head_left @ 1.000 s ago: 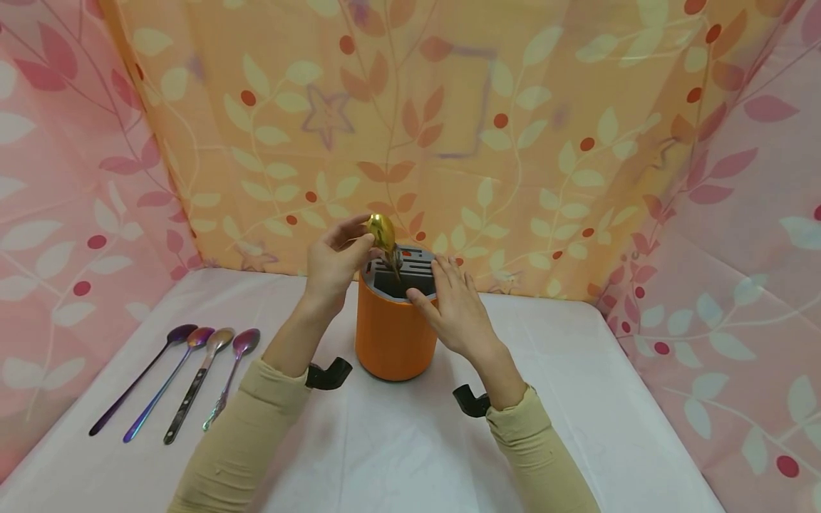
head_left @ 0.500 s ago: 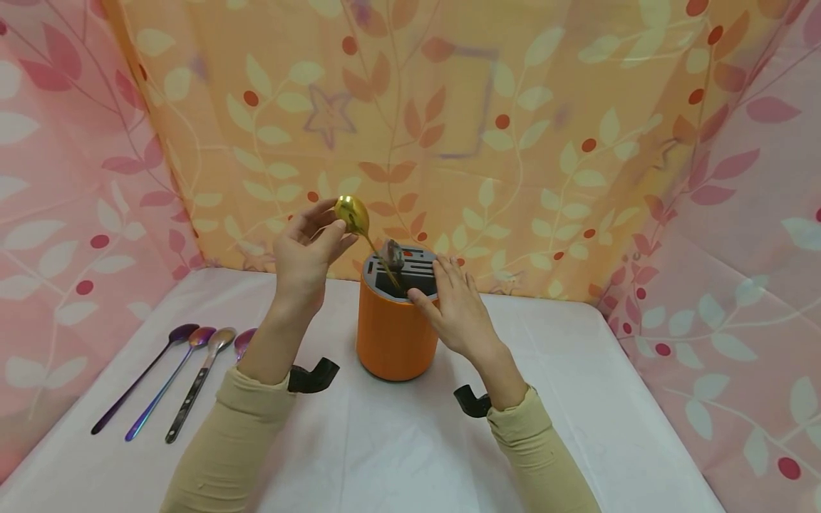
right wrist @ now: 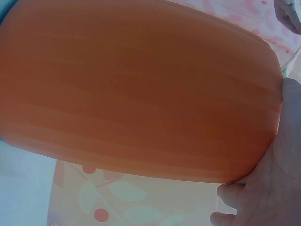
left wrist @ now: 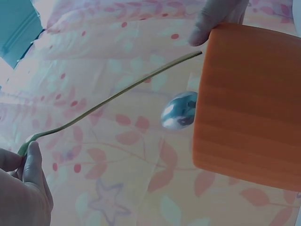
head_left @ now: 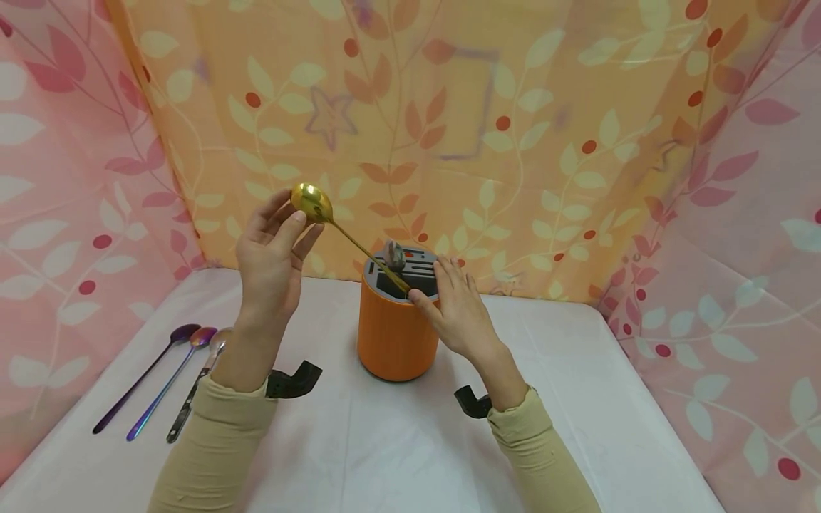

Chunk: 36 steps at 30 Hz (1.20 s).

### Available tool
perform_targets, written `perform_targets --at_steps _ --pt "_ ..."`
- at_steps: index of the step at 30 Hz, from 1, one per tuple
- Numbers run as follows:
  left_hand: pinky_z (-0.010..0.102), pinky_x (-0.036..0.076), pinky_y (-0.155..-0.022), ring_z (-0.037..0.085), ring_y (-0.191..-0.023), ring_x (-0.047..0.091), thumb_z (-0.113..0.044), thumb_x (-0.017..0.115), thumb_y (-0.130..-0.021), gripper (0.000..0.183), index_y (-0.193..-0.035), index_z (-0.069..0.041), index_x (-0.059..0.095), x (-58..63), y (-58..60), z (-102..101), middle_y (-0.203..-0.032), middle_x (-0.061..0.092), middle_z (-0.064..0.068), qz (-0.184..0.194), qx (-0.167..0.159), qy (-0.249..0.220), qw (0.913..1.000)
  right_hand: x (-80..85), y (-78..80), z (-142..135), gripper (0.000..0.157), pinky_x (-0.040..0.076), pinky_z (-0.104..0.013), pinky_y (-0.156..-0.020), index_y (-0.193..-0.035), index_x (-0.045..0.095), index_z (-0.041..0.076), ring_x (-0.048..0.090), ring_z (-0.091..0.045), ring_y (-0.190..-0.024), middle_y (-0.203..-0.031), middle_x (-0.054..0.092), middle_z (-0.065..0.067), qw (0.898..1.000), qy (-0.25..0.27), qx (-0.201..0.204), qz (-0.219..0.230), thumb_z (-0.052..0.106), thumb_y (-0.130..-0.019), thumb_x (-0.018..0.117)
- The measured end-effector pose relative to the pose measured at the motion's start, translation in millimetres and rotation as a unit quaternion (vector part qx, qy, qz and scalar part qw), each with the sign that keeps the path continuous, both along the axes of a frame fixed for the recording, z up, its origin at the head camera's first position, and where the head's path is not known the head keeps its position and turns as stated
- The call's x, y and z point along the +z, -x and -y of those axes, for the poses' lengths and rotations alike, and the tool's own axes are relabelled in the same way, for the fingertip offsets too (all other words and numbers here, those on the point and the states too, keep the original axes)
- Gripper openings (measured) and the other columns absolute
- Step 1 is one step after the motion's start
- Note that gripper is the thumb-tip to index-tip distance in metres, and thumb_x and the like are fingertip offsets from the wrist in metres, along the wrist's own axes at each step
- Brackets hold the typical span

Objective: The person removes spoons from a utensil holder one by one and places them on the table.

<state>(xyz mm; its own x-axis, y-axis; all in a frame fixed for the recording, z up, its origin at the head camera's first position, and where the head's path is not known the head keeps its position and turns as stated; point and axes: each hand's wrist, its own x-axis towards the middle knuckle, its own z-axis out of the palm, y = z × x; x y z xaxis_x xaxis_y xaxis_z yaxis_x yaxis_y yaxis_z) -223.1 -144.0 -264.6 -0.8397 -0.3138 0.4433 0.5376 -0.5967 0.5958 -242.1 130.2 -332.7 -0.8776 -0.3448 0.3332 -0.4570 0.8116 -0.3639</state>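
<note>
In the head view my left hand [head_left: 272, 263] pinches a golden spoon [head_left: 359, 244] by its bowl, between thumb and fingers. The spoon slants down to the right, its handle end at the top of an orange utensil holder [head_left: 396, 335]. From the left wrist the thin handle [left wrist: 113, 98] shows almost whole, its tip right at the holder's rim. My right hand [head_left: 458, 306] rests on the holder's right rim, fingers extended across the grey slotted top and thumb at the front edge. Another spoon's shiny bowl [head_left: 394, 256] sticks up from the top.
Left on the white table [head_left: 398, 442] lie a dark purple spoon [head_left: 137, 377], a blue-purple spoon [head_left: 163, 385] and a black-handled spoon [head_left: 189, 399], which my left forearm partly covers. Patterned cloth [head_left: 410, 142] hangs behind and on both sides.
My left hand has moved left and up with the golden spoon's bowl, tilting it and baring more of its handle. The right hand stays on the holder. The left forearm now hides a purple spoon.
</note>
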Motion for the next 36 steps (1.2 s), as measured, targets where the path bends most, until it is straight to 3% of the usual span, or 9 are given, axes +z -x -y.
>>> perform_targets --at_steps 9,15,20,26,29,36 --pt "0.031 0.059 -0.091 0.025 -0.099 0.071 0.008 0.068 -0.096 0.032 -0.127 0.002 0.064 2.5 -9.2 19.8 -0.129 0.056 0.019 0.003 -0.035 -0.079 0.9963 -0.8 0.0 0.7 0.093 0.002 -0.052 -0.13 -0.163 0.025 0.0 0.004 -0.029 -0.161 -0.173 0.017 -0.013 1.0 -0.001 -0.001 -0.002 0.072 -0.104 0.031" --pt "0.03 0.059 -0.089 0.025 -0.098 0.073 0.01 0.067 -0.095 0.032 -0.126 0.002 0.065 -2.8 -14.3 37.1 -0.127 0.058 0.017 0.013 -0.054 -0.092 0.9942 -0.6 1.0 1.3 0.092 0.002 -0.052 -0.13 -0.163 0.026 -0.001 0.005 -0.029 -0.161 -0.172 0.019 -0.014 1.0 0.004 0.002 -0.007 0.071 -0.105 0.031" --pt "0.032 0.06 -0.087 0.027 -0.096 0.075 0.013 0.067 -0.094 0.031 -0.124 0.006 0.066 -11.1 -13.9 50.2 -0.121 0.063 0.018 0.017 -0.05 -0.066 0.9964 -0.3 0.6 1.2 0.093 0.002 -0.052 -0.13 -0.163 0.026 0.0 0.005 -0.029 -0.161 -0.172 0.019 -0.014 1.0 0.005 0.005 -0.007 0.071 -0.104 0.031" --pt "0.03 0.061 -0.083 0.022 -0.091 0.075 0.014 0.066 -0.094 0.028 -0.121 0.006 0.069 -24.8 -10.5 63.4 -0.112 0.064 0.015 0.043 -0.044 0.004 0.9981 -0.4 0.6 -0.4 0.093 0.002 -0.05 -0.13 -0.163 0.027 0.0 0.006 -0.028 -0.161 -0.172 0.019 -0.013 1.0 0.007 0.0 -0.008 0.072 -0.104 0.031" --pt "0.029 0.061 -0.084 0.019 -0.09 0.075 0.013 0.067 -0.094 0.03 -0.122 0.004 0.072 -34.6 -8.5 71.0 -0.109 0.067 0.012 0.072 -0.048 0.04 0.9954 -0.9 1.1 -0.6 0.093 0.001 -0.049 -0.13 -0.163 0.027 0.0 0.005 -0.028 -0.161 -0.172 0.019 -0.012 1.0 0.007 0.0 -0.006 0.072 -0.104 0.031" --pt "0.029 0.06 -0.086 0.018 -0.093 0.076 0.01 0.066 -0.096 0.029 -0.123 0.0 0.074 -60.6 0.8 86.0 -0.11 0.073 0.007 0.124 -0.092 0.105 0.9824 -2.0 2.4 0.2 0.092 0.001 -0.05 -0.13 -0.163 0.027 -0.001 0.005 -0.029 -0.161 -0.172 0.019 -0.013 1.0 0.009 0.002 -0.005 0.07 -0.105 0.032"
